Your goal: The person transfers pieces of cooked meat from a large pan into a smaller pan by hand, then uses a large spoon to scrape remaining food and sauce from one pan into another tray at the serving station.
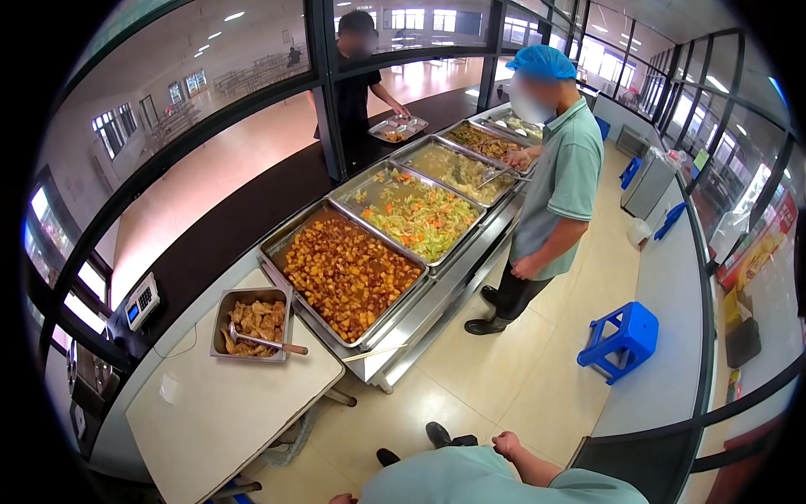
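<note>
Diced potatoes in brown sauce [357, 281] fill most of a rectangular steel pan [391, 310] at the near end of the steel serving counter [457, 279], ahead of the person wearing the camera. The right hand [506, 443] hangs beside the body, well apart from the counter, its fingers curled into a loose fist with nothing visible in them. Of the left hand [342, 499] only a sliver shows at the bottom edge, so whether its fingers are bent or extended cannot be told.

Just beside the potatoes stands a pan of chopped cabbage with orange pieces [416, 217]; farther along comes a pan of pale shredded food [460, 172]. A pair of chopsticks [374, 354] lies on the counter's near edge. On the cream tabletop [227, 407] to the left, a smaller deep steel pan [246, 358] holds browned meat pieces [259, 321] and a ladle with a wooden handle [294, 347].

Across the floor, a co-worker in a blue hair cover [541, 60] grips a serving utensil [497, 176] over the pale shredded food. Beyond the counter, another person's hand [401, 111] touches a divided metal tray [398, 128].
</note>
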`<state>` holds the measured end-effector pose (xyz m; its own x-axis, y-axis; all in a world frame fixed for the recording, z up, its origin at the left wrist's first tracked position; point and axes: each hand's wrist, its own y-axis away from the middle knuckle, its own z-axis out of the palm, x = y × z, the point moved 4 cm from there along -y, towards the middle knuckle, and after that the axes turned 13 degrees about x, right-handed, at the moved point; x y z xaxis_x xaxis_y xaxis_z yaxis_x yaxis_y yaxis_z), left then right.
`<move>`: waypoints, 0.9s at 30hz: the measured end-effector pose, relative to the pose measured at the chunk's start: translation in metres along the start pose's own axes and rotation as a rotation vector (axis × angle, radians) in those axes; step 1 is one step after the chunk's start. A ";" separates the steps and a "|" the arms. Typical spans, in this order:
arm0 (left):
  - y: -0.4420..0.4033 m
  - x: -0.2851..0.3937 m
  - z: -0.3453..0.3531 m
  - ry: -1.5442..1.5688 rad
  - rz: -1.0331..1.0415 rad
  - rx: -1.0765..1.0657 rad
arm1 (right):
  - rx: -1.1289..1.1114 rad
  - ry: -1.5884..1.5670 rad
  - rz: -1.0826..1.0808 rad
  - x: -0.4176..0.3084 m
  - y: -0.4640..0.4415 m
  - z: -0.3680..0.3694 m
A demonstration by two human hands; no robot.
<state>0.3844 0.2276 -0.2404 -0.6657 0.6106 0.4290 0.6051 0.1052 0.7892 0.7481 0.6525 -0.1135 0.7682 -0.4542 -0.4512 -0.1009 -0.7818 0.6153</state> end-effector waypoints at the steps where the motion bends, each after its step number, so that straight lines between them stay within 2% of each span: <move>1: -0.002 -0.004 -0.001 0.003 -0.003 0.001 | -0.001 -0.008 0.003 0.000 0.004 -0.002; 6: -0.012 -0.022 0.002 0.008 -0.005 0.007 | 0.005 -0.041 0.035 0.018 -0.006 0.003; 13: -0.010 -0.022 0.003 0.063 -0.050 -0.003 | -0.007 -0.019 -0.047 0.007 -0.004 0.002; 17: 0.025 0.035 0.010 -0.127 0.379 -0.140 | 0.047 -0.042 0.019 0.009 -0.011 0.003; 20: 0.028 0.028 0.008 -0.049 0.179 -0.059 | 0.074 0.048 -0.102 0.006 -0.014 0.011; 21: 0.027 0.022 0.006 0.186 -0.064 -0.013 | 0.083 0.067 -0.164 0.005 -0.016 0.012; 23: 0.063 0.047 -0.003 0.151 -0.028 0.056 | 0.060 0.179 -0.237 0.021 -0.039 0.021; 25: 0.068 0.048 -0.004 0.171 -0.054 0.075 | 0.077 0.246 -0.271 0.053 -0.071 0.032; 27: 0.070 0.050 -0.003 0.167 -0.064 0.078 | 0.075 0.267 -0.298 0.054 -0.074 0.032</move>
<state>0.3923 0.2634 -0.1624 -0.7633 0.4623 0.4513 0.5868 0.2040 0.7836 0.7768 0.6726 -0.2041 0.9071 -0.0833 -0.4125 0.1129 -0.8961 0.4292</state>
